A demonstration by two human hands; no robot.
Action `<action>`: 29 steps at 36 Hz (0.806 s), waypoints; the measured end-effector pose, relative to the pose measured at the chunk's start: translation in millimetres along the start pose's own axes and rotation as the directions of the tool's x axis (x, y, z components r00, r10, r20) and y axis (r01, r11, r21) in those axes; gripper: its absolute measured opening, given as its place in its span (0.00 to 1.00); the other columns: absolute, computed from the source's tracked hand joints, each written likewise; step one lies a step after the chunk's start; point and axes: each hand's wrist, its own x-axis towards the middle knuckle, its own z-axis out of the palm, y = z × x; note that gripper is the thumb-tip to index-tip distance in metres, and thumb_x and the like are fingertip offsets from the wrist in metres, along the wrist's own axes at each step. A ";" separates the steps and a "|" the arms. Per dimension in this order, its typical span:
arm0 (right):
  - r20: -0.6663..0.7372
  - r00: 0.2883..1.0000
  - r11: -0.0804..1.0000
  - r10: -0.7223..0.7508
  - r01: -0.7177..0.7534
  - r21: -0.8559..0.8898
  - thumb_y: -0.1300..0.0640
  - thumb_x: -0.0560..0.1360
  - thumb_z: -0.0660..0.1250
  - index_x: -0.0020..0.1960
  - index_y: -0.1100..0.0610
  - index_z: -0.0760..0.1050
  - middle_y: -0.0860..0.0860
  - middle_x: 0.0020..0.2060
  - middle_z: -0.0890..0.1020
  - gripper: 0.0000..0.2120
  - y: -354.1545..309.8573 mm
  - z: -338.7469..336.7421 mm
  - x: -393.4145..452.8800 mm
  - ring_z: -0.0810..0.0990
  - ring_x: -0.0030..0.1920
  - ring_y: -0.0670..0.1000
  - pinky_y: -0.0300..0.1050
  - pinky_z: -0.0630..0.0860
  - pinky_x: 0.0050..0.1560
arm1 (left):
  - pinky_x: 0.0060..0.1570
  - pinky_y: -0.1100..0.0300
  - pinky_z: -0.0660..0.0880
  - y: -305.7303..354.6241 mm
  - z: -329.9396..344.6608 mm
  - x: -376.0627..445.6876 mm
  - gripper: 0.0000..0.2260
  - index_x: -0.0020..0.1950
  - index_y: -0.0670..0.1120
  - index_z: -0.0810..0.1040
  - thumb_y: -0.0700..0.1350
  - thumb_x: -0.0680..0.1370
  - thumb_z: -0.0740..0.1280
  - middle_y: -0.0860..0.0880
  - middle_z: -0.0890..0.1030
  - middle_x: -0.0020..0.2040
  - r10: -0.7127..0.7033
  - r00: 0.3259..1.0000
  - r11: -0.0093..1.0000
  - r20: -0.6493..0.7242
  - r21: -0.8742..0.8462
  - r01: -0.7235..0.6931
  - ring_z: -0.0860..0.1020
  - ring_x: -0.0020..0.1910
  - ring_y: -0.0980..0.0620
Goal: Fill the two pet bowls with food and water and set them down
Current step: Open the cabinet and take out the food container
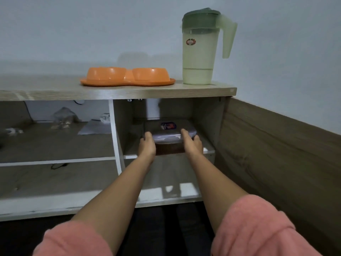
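Observation:
An orange double pet bowl (127, 75) sits on top of the wooden cabinet, both cups looking empty. To its right stands a pale green lidded water jug (200, 50), its handle facing right. Inside the right cabinet compartment, on the middle shelf, lies a clear plastic container (169, 134) with a lid, a blue label and dark brown contents. My left hand (147, 144) grips its left end and my right hand (191, 141) grips its right end. Both arms reach straight in, pink sleeves pushed up.
The cabinet top (55, 90) runs left from the bowls. An open wooden door (276, 145) stands at the right. A white divider (115, 135) separates the left compartment, which holds plastic bags (63, 117) and a paper sheet. A dark cable (59, 165) lies on the lower shelf.

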 end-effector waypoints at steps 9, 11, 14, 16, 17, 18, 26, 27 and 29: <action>-0.025 0.982 0.982 0.187 -0.186 0.044 0.45 0.77 0.62 0.72 0.57 0.64 0.57 0.69 0.71 0.27 -32.8 -13.8 -62.5 0.70 0.68 0.58 0.50 0.66 0.67 | 0.69 0.47 0.63 34.9 -14.7 -62.2 0.24 0.77 0.44 0.61 0.52 0.84 0.47 0.39 0.68 0.73 -0.201 0.976 0.979 -0.084 -0.005 0.202 0.68 0.70 0.39; -0.033 0.971 0.972 0.235 -0.234 0.031 0.46 0.77 0.62 0.72 0.57 0.63 0.56 0.69 0.71 0.28 -53.9 -20.4 -81.6 0.70 0.68 0.58 0.49 0.65 0.67 | 0.66 0.48 0.65 51.4 -23.6 -80.7 0.23 0.74 0.43 0.66 0.51 0.84 0.47 0.39 0.70 0.71 -0.228 0.969 0.973 -0.097 0.023 0.231 0.70 0.67 0.39; -0.041 0.962 0.962 0.272 -0.271 0.032 0.47 0.77 0.62 0.72 0.56 0.64 0.56 0.67 0.72 0.26 -68.5 -27.3 -107.1 0.72 0.64 0.57 0.48 0.67 0.63 | 0.64 0.49 0.68 62.6 -33.8 -107.5 0.23 0.71 0.44 0.70 0.51 0.83 0.47 0.39 0.74 0.67 -0.274 0.955 0.958 -0.110 0.060 0.282 0.73 0.63 0.39; -0.041 0.957 0.957 0.287 -0.285 0.049 0.48 0.78 0.63 0.71 0.56 0.66 0.57 0.63 0.75 0.24 -87.1 -34.1 -128.4 0.74 0.55 0.54 0.44 0.68 0.55 | 0.63 0.48 0.71 78.8 -43.0 -127.4 0.23 0.68 0.44 0.73 0.52 0.82 0.48 0.38 0.76 0.63 -0.311 0.944 0.946 -0.108 0.059 0.319 0.75 0.60 0.39; -0.043 0.954 0.954 0.296 -0.294 0.052 0.48 0.78 0.63 0.70 0.56 0.66 0.57 0.62 0.76 0.24 -97.6 -37.6 -139.5 0.73 0.52 0.53 0.43 0.68 0.53 | 0.62 0.47 0.72 89.7 -47.4 -138.1 0.22 0.66 0.43 0.74 0.52 0.81 0.48 0.38 0.77 0.61 -0.326 0.939 0.941 -0.108 0.056 0.334 0.75 0.58 0.39; -0.045 0.951 0.951 0.307 -0.304 0.061 0.48 0.78 0.63 0.71 0.56 0.66 0.57 0.61 0.76 0.24 -110.1 -40.2 -149.6 0.73 0.51 0.52 0.42 0.67 0.52 | 0.61 0.47 0.73 100.7 -52.2 -146.7 0.21 0.64 0.42 0.74 0.51 0.81 0.49 0.38 0.78 0.59 -0.327 0.939 0.942 -0.105 0.047 0.333 0.76 0.57 0.40; -0.052 0.930 0.929 0.364 -0.358 0.092 0.49 0.76 0.65 0.71 0.56 0.67 0.55 0.62 0.76 0.25 -209.8 -54.2 -209.8 0.75 0.62 0.56 0.49 0.71 0.63 | 0.67 0.45 0.69 197.4 -88.0 -191.3 0.25 0.72 0.45 0.68 0.53 0.80 0.47 0.40 0.74 0.68 -0.370 0.927 0.924 -0.058 0.079 0.374 0.72 0.65 0.39; -0.055 0.930 0.929 0.364 -0.358 0.099 0.50 0.77 0.64 0.71 0.56 0.67 0.55 0.63 0.76 0.25 -222.8 -55.2 -212.5 0.74 0.62 0.56 0.47 0.70 0.62 | 0.66 0.47 0.69 213.5 -92.3 -193.9 0.24 0.70 0.45 0.70 0.52 0.80 0.47 0.40 0.75 0.67 -0.364 0.929 0.926 -0.061 0.080 0.368 0.73 0.64 0.39; -0.055 0.931 0.929 0.361 -0.354 0.106 0.51 0.77 0.63 0.71 0.57 0.66 0.55 0.63 0.76 0.24 -247.5 -56.0 -218.3 0.74 0.61 0.56 0.45 0.69 0.59 | 0.62 0.49 0.70 241.7 -100.3 -197.3 0.22 0.67 0.42 0.72 0.49 0.80 0.48 0.39 0.76 0.63 -0.332 0.941 0.937 -0.069 0.089 0.337 0.74 0.61 0.39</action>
